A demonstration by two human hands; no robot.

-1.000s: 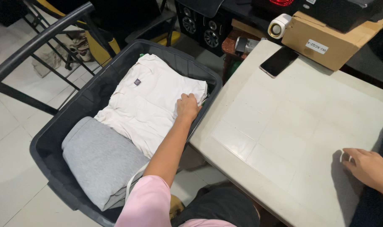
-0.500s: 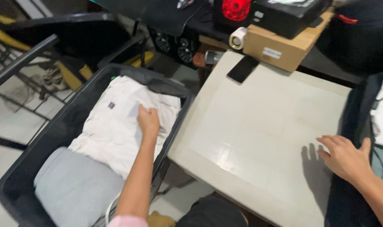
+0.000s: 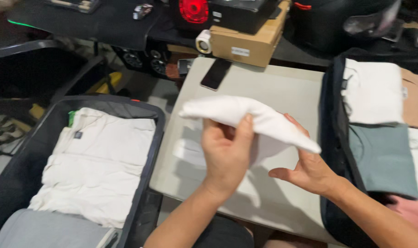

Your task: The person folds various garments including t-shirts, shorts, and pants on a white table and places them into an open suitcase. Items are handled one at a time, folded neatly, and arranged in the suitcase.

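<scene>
Pale square tabletop (image 3: 273, 92) in a cluttered room, dark bins on either side. Folded white cloth garment (image 3: 245, 120) held in the air above the table's middle, drooping at both ends. Left hand (image 3: 227, 154) grips it from below, fingers and thumb closed on the fabric. Right hand (image 3: 305, 167) just beside, fingers spread under the garment's right end, touching it; closure not clear. Left of the table: dark plastic bin (image 3: 149, 151) holding a stack of white folded clothes (image 3: 98, 165) and a grey folded piece (image 3: 48, 232). Right: open dark bag (image 3: 333, 115) with white, tan, grey-green and pink folded clothes. At the far edge: black phone (image 3: 216, 73), brown cardboard box (image 3: 248, 39).
</scene>
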